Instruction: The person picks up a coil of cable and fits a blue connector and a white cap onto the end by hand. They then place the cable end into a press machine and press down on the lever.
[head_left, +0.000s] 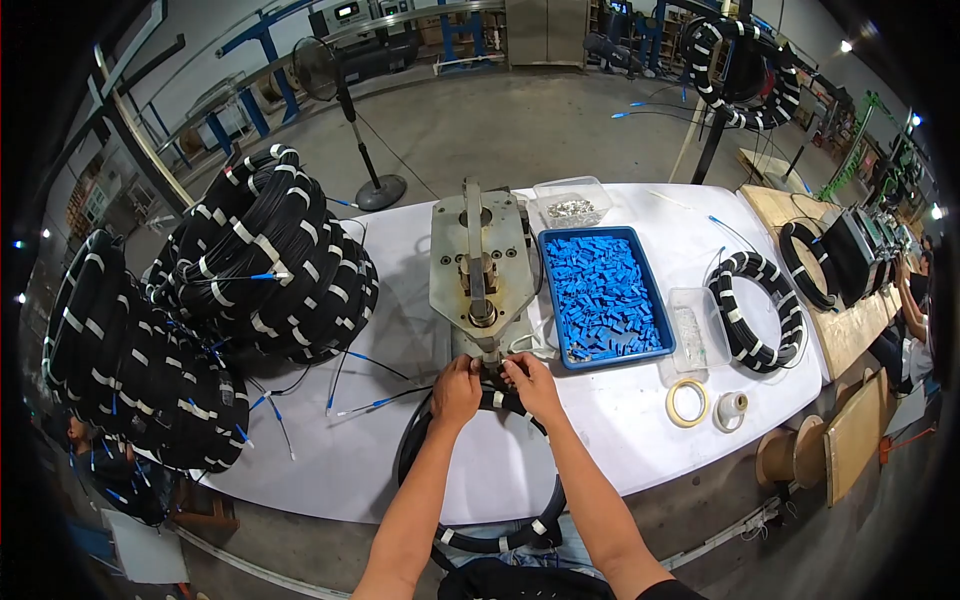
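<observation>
A metal bench press with an upright lever stands on the white-topped table. Both my hands meet at its front end. My left hand is closed, fingers curled against the press nose; what it grips is hidden. My right hand pinches beside it, thumb and forefinger together on something small and dark that I cannot make out. Below them a black cable coil, bound with white tape, hangs over the table's front edge near my lap. A cable end with a blue connector lies left of my left hand.
A blue tray of blue connector pieces sits right of the press, near a clear box of small metal parts. Large taped cable coils are piled at left. Rightward are a tape roll and another coil. A person works at far right.
</observation>
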